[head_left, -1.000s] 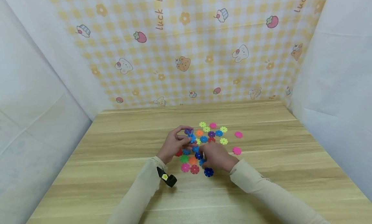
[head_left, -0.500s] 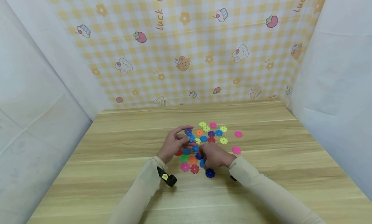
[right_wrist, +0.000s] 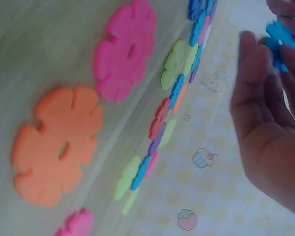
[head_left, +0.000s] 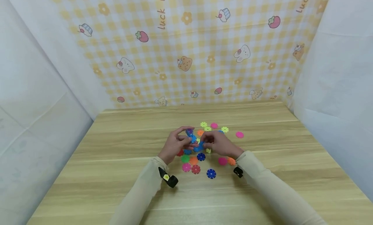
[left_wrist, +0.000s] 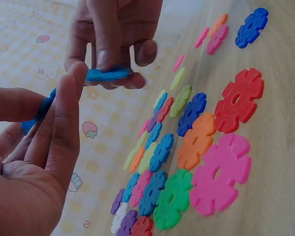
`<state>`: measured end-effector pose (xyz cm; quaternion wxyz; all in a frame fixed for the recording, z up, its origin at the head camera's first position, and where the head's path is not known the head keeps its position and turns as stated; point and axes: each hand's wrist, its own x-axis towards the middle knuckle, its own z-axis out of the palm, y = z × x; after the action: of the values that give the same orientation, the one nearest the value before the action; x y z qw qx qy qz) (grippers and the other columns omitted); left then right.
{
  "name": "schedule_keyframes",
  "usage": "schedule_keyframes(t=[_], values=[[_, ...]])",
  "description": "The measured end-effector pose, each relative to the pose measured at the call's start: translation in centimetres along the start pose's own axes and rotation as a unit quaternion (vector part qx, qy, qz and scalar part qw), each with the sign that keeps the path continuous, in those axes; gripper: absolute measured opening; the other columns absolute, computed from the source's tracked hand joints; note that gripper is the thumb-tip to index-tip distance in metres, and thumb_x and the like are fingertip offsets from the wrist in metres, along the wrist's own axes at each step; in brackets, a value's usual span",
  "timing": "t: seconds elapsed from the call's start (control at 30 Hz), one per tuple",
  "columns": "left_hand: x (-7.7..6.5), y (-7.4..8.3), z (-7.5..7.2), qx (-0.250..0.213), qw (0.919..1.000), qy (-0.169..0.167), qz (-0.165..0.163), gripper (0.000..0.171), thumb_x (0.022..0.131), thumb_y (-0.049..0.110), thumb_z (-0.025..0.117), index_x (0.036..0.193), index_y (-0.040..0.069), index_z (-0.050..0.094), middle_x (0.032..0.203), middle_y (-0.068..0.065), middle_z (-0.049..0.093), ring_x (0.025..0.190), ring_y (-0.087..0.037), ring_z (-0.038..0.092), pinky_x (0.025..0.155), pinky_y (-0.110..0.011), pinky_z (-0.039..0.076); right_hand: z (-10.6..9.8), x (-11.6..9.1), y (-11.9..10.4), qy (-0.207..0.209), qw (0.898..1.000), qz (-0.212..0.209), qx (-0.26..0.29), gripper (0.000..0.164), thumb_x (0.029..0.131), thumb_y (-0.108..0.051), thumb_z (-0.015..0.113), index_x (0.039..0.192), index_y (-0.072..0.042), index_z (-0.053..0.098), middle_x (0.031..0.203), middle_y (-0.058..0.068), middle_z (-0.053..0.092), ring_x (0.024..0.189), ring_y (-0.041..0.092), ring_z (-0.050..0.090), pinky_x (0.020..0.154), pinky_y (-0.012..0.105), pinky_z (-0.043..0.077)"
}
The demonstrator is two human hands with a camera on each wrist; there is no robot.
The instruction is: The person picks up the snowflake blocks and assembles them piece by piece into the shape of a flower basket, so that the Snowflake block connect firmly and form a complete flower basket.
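Note:
In the head view, my left hand [head_left: 172,146] grips a small cluster of notched plastic discs, a light blue disc [head_left: 193,139] with a purple-and-blue part [head_left: 189,132] above it. My right hand [head_left: 222,144] pinches another light blue snowflake disc [left_wrist: 108,74] between thumb and fingers, close to the right of the left hand. Seen from the left wrist, this disc lies edge-on near the left fingertips, while the left hand's blue piece [left_wrist: 45,107] is partly hidden by fingers. The right wrist view shows a blue disc [right_wrist: 280,42] at the right fingertips.
Many flat notched discs lie on the wooden table [head_left: 116,186] beneath and around both hands. Nearest the front are a dark blue disc [head_left: 211,173], a red disc [head_left: 196,169] and a pink disc [head_left: 186,167]. A patterned curtain [head_left: 186,50] hangs behind the table.
My right hand has risen from the discs on the table and moved up towards my left hand, carrying a light blue disc. Orange and pink discs beneath it now show. My left hand stays put.

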<state>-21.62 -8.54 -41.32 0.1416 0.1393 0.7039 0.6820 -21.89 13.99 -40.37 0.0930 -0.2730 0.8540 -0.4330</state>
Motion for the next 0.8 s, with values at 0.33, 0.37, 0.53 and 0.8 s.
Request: schedule_keyframes(t=[0.33, 0.37, 0.53, 0.8], values=[[0.15, 0.17, 0.2, 0.003, 0.9999, -0.011, 0.003, 0.038, 0.102, 0.008, 0.054, 0.139, 0.016, 0.055, 0.089, -0.012, 0.079, 0.095, -0.043, 0.074, 0.08, -0.037, 0.063, 0.0, 0.18, 0.23, 0.124, 0.987, 0.02, 0.102, 0.015, 0.097, 0.001, 0.06, 0.109, 0.001, 0.069, 0.098, 0.02, 0.073, 0.085, 0.042, 0.068, 0.072, 0.045, 0.061], [0.16, 0.21, 0.24, 0.004, 0.9999, -0.013, 0.003, 0.038, 0.102, 0.009, 0.054, 0.139, 0.017, 0.055, 0.089, -0.011, 0.079, 0.094, -0.042, 0.074, 0.08, -0.037, 0.063, 0.01, 0.23, 0.18, 0.128, 0.986, 0.019, 0.105, 0.015, 0.097, 0.0, 0.06, 0.109, 0.001, 0.07, 0.098, 0.02, 0.073, 0.086, 0.043, 0.067, 0.072, 0.045, 0.061], [0.16, 0.27, 0.48, 0.009, 0.9997, -0.024, 0.003, 0.039, 0.102, 0.01, 0.055, 0.141, 0.017, 0.054, 0.089, -0.01, 0.079, 0.095, -0.046, 0.072, 0.086, -0.051, 0.06, 0.17, 0.46, -0.08, 0.137, 0.985, 0.0, 0.105, 0.016, 0.097, -0.001, 0.061, 0.109, 0.002, 0.071, 0.097, 0.021, 0.074, 0.085, 0.043, 0.068, 0.067, 0.033, 0.06], [0.32, 0.07, 0.73, -0.011, 0.9995, -0.03, -0.001, 0.042, 0.103, 0.006, 0.053, 0.144, 0.011, 0.05, 0.089, -0.008, 0.079, 0.099, -0.049, 0.07, 0.092, -0.058, 0.054, 0.33, 0.55, -0.09, 0.139, 0.985, -0.004, 0.106, 0.018, 0.097, -0.001, 0.061, 0.112, 0.005, 0.071, 0.097, 0.021, 0.076, 0.084, 0.032, 0.072, 0.07, 0.031, 0.06]])
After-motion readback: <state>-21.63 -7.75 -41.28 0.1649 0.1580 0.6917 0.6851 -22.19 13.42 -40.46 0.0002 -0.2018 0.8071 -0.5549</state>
